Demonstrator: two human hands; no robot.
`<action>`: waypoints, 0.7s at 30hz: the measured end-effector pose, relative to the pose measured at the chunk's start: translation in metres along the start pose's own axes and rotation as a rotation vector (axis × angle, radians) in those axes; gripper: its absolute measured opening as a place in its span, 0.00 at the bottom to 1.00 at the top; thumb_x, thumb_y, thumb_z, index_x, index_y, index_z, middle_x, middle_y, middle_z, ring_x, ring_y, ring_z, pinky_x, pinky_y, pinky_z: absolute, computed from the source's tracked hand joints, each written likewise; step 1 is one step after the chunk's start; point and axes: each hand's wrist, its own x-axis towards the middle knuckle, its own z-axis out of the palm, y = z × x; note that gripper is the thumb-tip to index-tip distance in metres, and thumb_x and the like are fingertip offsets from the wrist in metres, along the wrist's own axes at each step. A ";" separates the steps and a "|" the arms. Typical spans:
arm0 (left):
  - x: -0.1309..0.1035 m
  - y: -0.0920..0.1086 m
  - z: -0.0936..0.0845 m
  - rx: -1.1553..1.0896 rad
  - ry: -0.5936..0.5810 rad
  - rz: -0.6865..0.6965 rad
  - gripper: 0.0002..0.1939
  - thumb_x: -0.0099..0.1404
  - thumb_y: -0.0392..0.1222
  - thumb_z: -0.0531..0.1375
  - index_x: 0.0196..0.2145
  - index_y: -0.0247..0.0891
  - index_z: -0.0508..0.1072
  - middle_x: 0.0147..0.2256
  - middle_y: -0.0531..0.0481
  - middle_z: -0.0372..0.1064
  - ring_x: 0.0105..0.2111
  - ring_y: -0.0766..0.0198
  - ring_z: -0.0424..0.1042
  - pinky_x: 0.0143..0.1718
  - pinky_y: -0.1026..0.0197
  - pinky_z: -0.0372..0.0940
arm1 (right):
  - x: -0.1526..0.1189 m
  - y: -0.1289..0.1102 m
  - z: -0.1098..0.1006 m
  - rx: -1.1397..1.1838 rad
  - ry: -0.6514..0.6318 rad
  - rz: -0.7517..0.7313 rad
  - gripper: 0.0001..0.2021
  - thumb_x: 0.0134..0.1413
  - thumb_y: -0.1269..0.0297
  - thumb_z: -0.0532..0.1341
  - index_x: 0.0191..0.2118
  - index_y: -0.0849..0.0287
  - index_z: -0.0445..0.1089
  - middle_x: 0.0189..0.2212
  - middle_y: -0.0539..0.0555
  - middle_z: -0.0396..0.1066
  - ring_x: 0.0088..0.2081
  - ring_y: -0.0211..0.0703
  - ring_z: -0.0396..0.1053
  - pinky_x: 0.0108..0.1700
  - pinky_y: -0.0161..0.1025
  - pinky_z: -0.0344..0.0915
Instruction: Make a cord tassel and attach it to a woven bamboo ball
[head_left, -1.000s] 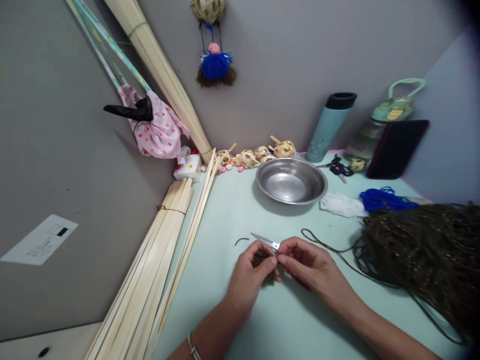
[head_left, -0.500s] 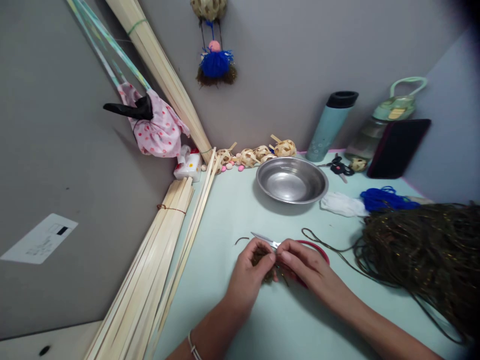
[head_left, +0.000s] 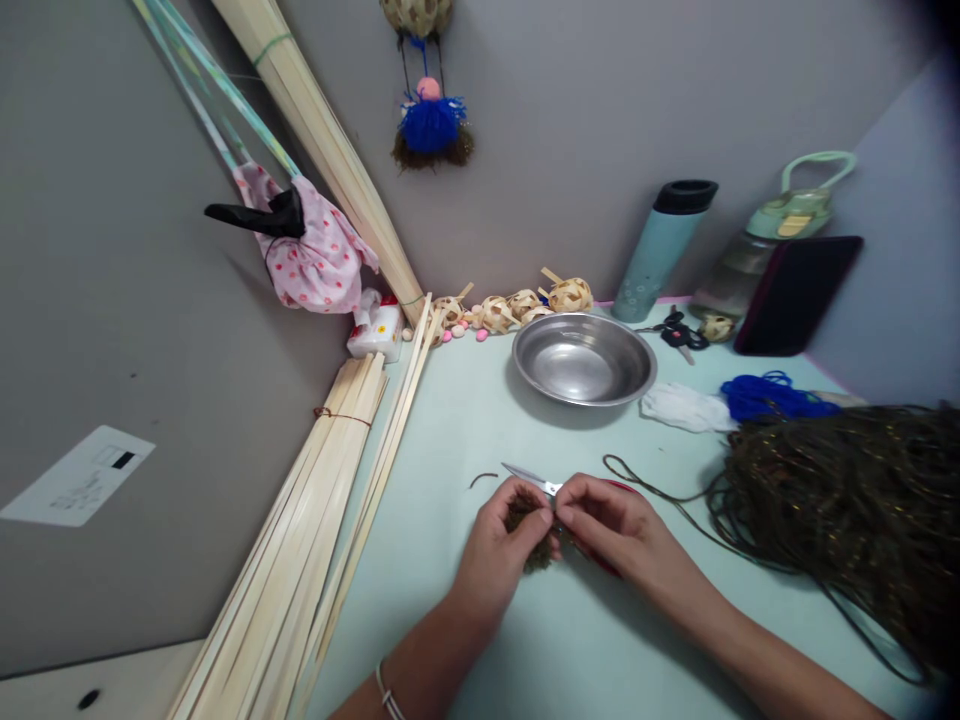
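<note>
A small dark brown yarn tuft (head_left: 537,555) is pinched in my left hand (head_left: 499,555), low in the middle of the head view. Close beside it, my right hand (head_left: 619,525) has thumb and forefinger pressed together at the tuft's right side; what lies between those fingertips is too small to tell. Scissors (head_left: 529,477) with red handles lie on the table, partly under my right hand, blades pointing left. A short cut piece of brown yarn (head_left: 484,476) rests left of the blade tip.
Behind my hands sits a metal bowl (head_left: 585,365). A big brown yarn heap (head_left: 847,500) lies right, near blue yarn (head_left: 776,397) and white yarn (head_left: 686,408). Wooden strips (head_left: 300,530) lean at left. Bottles and a phone (head_left: 799,300) stand at the back right.
My right hand has shifted slightly and now covers more of the scissors' red handles. My left hand stays nearly in place, still holding the tuft.
</note>
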 end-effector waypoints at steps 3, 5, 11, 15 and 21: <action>0.000 0.003 0.001 0.050 -0.008 0.003 0.11 0.59 0.46 0.63 0.32 0.37 0.66 0.25 0.55 0.65 0.24 0.69 0.66 0.30 0.64 0.60 | 0.000 -0.001 0.001 0.039 0.011 0.023 0.14 0.54 0.53 0.68 0.33 0.59 0.68 0.21 0.47 0.70 0.22 0.34 0.59 0.26 0.35 0.51; 0.000 0.004 0.001 0.083 -0.010 0.007 0.10 0.58 0.45 0.63 0.31 0.37 0.66 0.24 0.55 0.64 0.23 0.69 0.65 0.29 0.64 0.59 | 0.000 -0.002 0.002 0.052 0.012 0.040 0.14 0.52 0.55 0.69 0.32 0.59 0.68 0.21 0.47 0.70 0.21 0.33 0.58 0.25 0.34 0.49; 0.000 0.002 0.000 0.087 0.014 -0.021 0.09 0.57 0.44 0.62 0.30 0.38 0.66 0.23 0.55 0.64 0.23 0.69 0.63 0.27 0.64 0.56 | 0.000 0.003 0.002 0.031 0.008 0.039 0.13 0.53 0.54 0.66 0.33 0.59 0.68 0.21 0.48 0.69 0.24 0.36 0.61 0.27 0.35 0.51; 0.000 0.000 0.001 -0.025 0.038 -0.020 0.09 0.57 0.44 0.63 0.29 0.37 0.66 0.26 0.54 0.64 0.24 0.70 0.65 0.30 0.64 0.58 | 0.001 0.005 0.002 0.038 -0.010 0.037 0.15 0.53 0.52 0.67 0.32 0.60 0.68 0.23 0.49 0.70 0.26 0.38 0.63 0.30 0.36 0.55; 0.000 0.000 0.000 0.006 -0.013 -0.024 0.13 0.58 0.47 0.66 0.31 0.37 0.68 0.26 0.54 0.64 0.24 0.70 0.64 0.30 0.64 0.58 | 0.000 0.003 0.001 0.017 0.015 0.038 0.14 0.54 0.54 0.67 0.31 0.60 0.68 0.21 0.47 0.68 0.23 0.34 0.57 0.27 0.35 0.50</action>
